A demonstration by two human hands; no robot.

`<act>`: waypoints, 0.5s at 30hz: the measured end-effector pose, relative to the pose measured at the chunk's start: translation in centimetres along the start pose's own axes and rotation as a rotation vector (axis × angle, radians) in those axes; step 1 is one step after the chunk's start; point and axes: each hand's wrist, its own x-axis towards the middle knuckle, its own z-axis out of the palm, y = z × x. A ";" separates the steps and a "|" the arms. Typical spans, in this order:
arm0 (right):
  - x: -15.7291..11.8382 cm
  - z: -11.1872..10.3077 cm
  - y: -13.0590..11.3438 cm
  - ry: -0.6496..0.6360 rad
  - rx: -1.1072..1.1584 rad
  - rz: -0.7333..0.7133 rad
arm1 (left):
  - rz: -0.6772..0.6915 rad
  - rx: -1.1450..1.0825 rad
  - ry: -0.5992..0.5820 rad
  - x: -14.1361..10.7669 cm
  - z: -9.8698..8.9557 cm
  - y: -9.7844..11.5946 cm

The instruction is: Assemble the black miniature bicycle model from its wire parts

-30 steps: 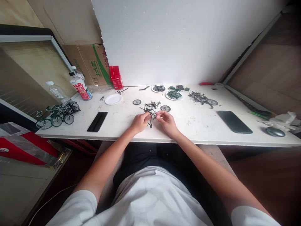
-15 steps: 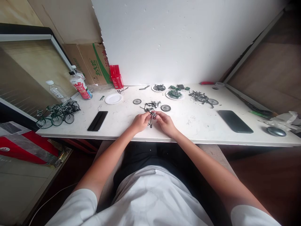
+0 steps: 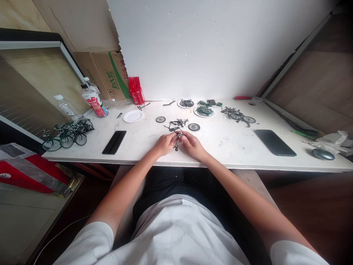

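Both hands at near middle of white table (image 3: 226, 147), fingertips almost meeting. Left hand (image 3: 165, 144): fingers curled in, thumb and fingertips pinched on thin dark miniature bicycle frame (image 3: 176, 143). Right hand (image 3: 193, 145): fingers bent nearly closed, thumb and fingertips on the same frame at a small silvery spot; exact piece under the fingertips too small to tell. Frame sits between the hands, one thin end sticking out toward the near edge.

Just beyond the hands: small cluster of dark and silvery metal parts (image 3: 180, 122), with one dark spoked wheel (image 3: 160, 119) to its left and another dark spoked wheel (image 3: 194, 127) to its right, both flat on the table.

Farther back: white round plate (image 3: 133, 116) on the left, white plate of dark wheels (image 3: 179, 106) near the middle, white plate of green parts (image 3: 213, 115) right of that. Dark pile of bicycle parts (image 3: 234, 115) farther right.

Left side: row of green and black miniature bicycles (image 3: 66, 137) standing, black-screened phone (image 3: 114, 142) to their right. Right side: dark flat rounded rectangle (image 3: 275, 142), dark shiny oval object (image 3: 323, 154) near the edge.
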 end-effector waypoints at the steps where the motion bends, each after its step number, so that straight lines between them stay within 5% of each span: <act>1: 0.0 0.0 0.0 -0.002 -0.002 -0.004 | -0.001 0.002 -0.001 0.0 0.0 0.0; 15: -0.2 0.2 0.3 -0.007 -0.012 -0.040 | 0.004 -0.012 -0.013 0.0 0.2 -0.1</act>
